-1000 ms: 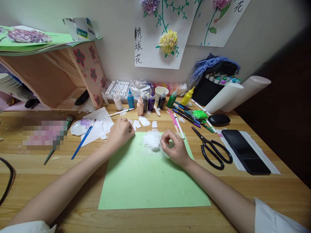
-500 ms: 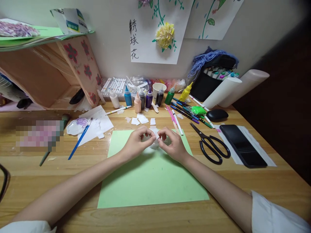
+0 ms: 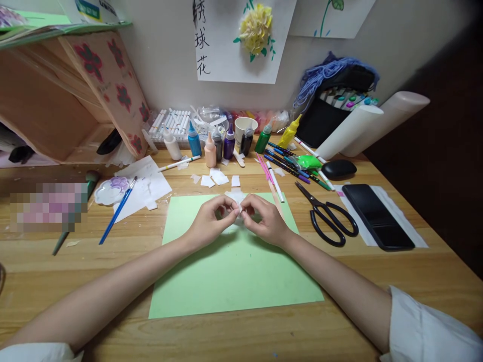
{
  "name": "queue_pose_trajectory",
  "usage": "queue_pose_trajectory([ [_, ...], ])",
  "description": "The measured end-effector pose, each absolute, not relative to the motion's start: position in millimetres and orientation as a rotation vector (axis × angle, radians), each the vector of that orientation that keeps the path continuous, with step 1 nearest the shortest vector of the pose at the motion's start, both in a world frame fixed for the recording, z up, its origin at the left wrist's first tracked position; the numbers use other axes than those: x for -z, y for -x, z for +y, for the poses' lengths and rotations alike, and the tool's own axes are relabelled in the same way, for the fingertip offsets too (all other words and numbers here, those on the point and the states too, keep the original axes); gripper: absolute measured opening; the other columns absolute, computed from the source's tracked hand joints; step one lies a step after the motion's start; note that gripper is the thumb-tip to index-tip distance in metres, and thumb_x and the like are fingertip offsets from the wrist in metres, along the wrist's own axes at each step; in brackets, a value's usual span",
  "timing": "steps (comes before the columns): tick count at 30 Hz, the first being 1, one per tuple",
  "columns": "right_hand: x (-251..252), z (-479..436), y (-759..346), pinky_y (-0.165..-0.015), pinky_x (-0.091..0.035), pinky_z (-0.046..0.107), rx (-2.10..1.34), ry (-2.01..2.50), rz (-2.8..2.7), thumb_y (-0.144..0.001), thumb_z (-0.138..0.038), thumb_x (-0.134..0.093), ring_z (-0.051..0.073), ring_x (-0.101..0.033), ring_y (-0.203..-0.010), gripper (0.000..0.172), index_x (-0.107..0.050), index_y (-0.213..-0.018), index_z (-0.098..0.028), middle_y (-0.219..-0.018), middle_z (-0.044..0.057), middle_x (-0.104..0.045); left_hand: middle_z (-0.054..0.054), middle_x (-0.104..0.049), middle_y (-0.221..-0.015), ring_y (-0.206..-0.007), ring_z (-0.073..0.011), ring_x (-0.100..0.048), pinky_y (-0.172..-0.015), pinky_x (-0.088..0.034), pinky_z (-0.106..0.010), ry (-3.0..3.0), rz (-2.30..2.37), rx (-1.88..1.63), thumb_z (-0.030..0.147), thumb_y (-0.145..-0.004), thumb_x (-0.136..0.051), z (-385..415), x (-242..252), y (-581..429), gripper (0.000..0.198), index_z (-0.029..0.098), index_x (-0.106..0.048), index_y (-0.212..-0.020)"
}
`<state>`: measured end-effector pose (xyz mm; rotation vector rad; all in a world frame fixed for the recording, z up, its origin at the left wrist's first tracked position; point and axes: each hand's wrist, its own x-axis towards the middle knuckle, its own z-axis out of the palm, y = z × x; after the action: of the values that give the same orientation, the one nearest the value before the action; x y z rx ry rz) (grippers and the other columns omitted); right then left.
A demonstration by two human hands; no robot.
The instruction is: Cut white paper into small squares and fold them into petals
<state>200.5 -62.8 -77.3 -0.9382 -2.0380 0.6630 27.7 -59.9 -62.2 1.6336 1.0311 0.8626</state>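
Observation:
Over the upper part of a green sheet, my left hand and my right hand meet fingertip to fingertip. Both are pinched on a small white paper piece, which the fingers mostly cover. Just beyond the hands, several white paper scraps lie on the wooden table. Some white material shows behind and under the fingers, too hidden to make out.
Black scissors and a phone lie at right. Paint bottles, markers and a paper cup stand or lie behind. At left are a blue brush and a palette.
The camera view has tilted slightly down and shifted. The hands have drawn a little closer together, and less of the white piece shows between the fingertips.

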Motion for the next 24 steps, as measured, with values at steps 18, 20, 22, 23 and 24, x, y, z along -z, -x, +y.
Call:
queue_pose_trajectory([
  [18,76.4,-63.6,-200.4,-0.059,-0.039,0.024,-0.681,1.021,-1.954,-0.08,-0.017,-0.053,0.012,-0.048,-0.064,0.008,-0.048,-0.084,-0.021,-0.074,-0.001,-0.052,-0.002,-0.057,-0.078,-0.067,-0.0104,-0.048,-0.061,-0.038,-0.023,-1.645,1.035,-0.869,0.034,-0.083,-0.054,-58.8,66.1,-27.1,0.019,0.015,-0.056,-0.079],
  [20,76.4,-63.4,-200.3,-0.059,-0.039,0.024,-0.693,1.034,-1.967,-0.079,-0.017,-0.055,0.012,-0.048,-0.065,0.01,-0.048,-0.085,-0.021,-0.075,-0.001,-0.053,-0.001,-0.056,-0.076,-0.065,-0.0101,-0.046,-0.06,-0.036,-0.022,-1.645,1.036,-0.851,0.034,-0.083,-0.054,-58.7,66.6,-26.8,0.019,0.015,-0.056,-0.08],
  [22,75.9,-63.2,-200.3,-0.058,-0.038,0.024,-0.685,1.038,-1.989,-0.078,-0.017,-0.054,0.012,-0.048,-0.064,0.009,-0.048,-0.083,-0.021,-0.073,-0.001,-0.052,-0.001,-0.055,-0.075,-0.064,-0.0099,-0.044,-0.058,-0.035,-0.022,-1.646,1.039,-0.836,0.034,-0.083,-0.053,-58.5,66.6,-26.5,0.019,0.015,-0.055,-0.08],
  [23,75.6,-63.0,-200.3,-0.058,-0.038,0.024,-0.678,1.033,-1.996,-0.078,-0.016,-0.054,0.012,-0.048,-0.064,0.008,-0.048,-0.081,-0.021,-0.071,-0.001,-0.052,-0.001,-0.054,-0.075,-0.064,-0.0099,-0.044,-0.058,-0.034,-0.022,-1.648,1.039,-0.831,0.034,-0.083,-0.053,-58.5,66.4,-26.4,0.019,0.015,-0.055,-0.08],
  [24,75.2,-63.0,-200.4,-0.058,-0.037,0.024,-0.673,1.025,-2.002,-0.078,-0.016,-0.053,0.012,-0.047,-0.064,0.008,-0.048,-0.08,-0.021,-0.07,-0.002,-0.051,-0.001,-0.054,-0.074,-0.064,-0.0098,-0.043,-0.058,-0.034,-0.022,-1.651,1.039,-0.827,0.034,-0.083,-0.053,-58.5,66.0,-26.4,0.019,0.015,-0.055,-0.08],
])
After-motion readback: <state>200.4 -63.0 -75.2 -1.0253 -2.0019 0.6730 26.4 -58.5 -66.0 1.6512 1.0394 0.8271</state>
